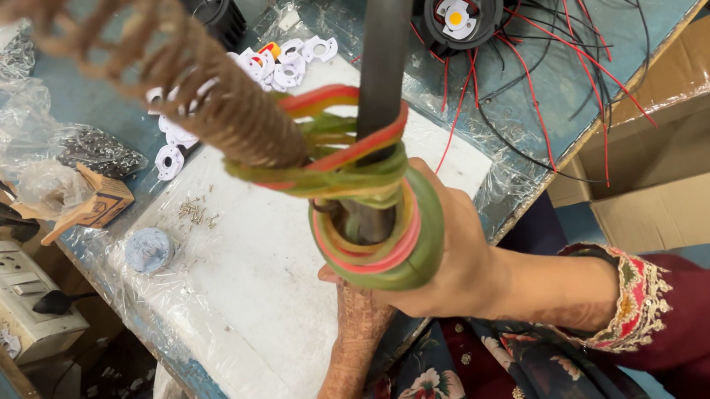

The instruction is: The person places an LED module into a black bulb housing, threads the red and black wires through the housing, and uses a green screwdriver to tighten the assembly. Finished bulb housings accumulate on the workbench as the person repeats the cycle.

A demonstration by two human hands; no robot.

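The right hand (455, 255) grips the dark upright metal rod (383, 89), wound with green-and-red tape (375, 215), rising towards the camera; the left hand (354, 311), nearly hidden below, I cannot tell.

The right hand (460, 259) reaches in from the right with its wrist bent and fingers curled shut. The left forearm rises from below, its hand hidden.
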